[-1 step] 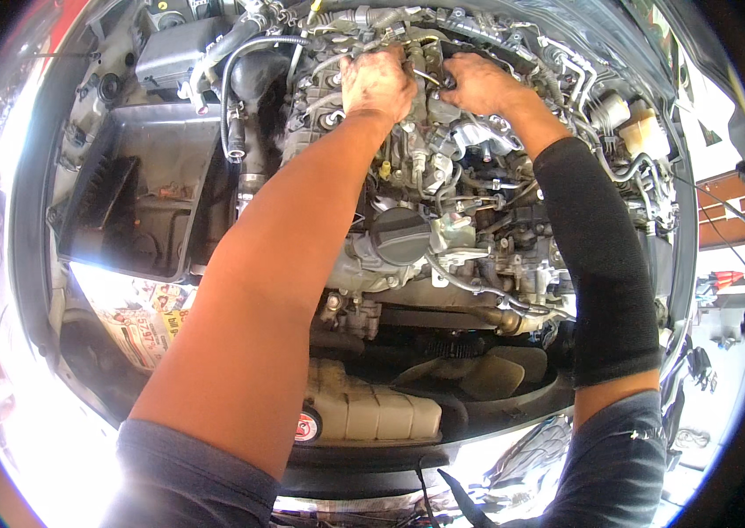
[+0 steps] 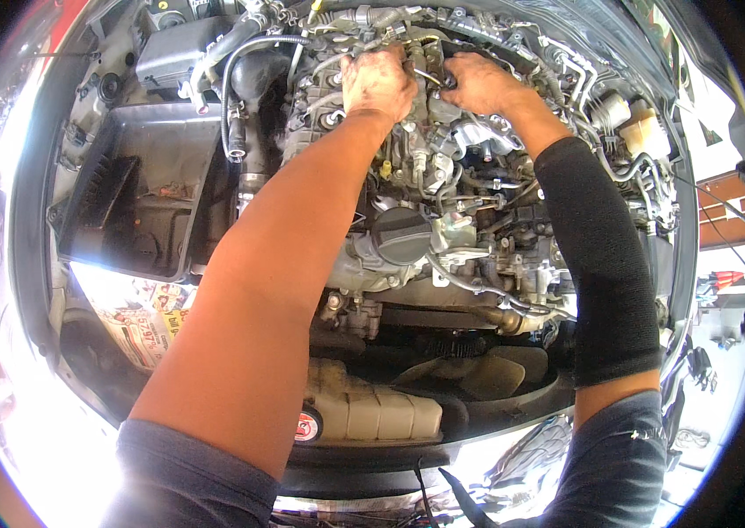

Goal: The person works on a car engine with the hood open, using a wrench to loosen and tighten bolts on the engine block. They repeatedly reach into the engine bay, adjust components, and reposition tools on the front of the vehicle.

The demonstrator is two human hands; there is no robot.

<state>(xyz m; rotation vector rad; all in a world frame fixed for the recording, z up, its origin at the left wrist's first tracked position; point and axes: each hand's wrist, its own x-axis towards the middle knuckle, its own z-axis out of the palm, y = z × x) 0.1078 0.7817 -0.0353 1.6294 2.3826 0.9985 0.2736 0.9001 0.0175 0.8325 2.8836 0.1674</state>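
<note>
At the top middle of the engine (image 2: 421, 150), my left hand (image 2: 377, 84) is bent over parts near a metal rail, its fingers curled down and whatever they hold hidden beneath them. Just to its right my right hand (image 2: 482, 84), below a black sleeve on the forearm, has fingers curled at a small dark part that I cannot make out. A thin pipe (image 2: 428, 76) runs between the two hands. Hoses, fittings and injector tops surround them, and a black round cap (image 2: 400, 236) lies lower on the engine.
An open black airbox (image 2: 139, 211) is at the left, with newspaper (image 2: 139, 321) below it and a covered box (image 2: 170, 53) above. A translucent tank (image 2: 372, 414) and fan (image 2: 491, 374) sit at the front. A pale reservoir (image 2: 641, 132) is at the right, inside the bay's edge.
</note>
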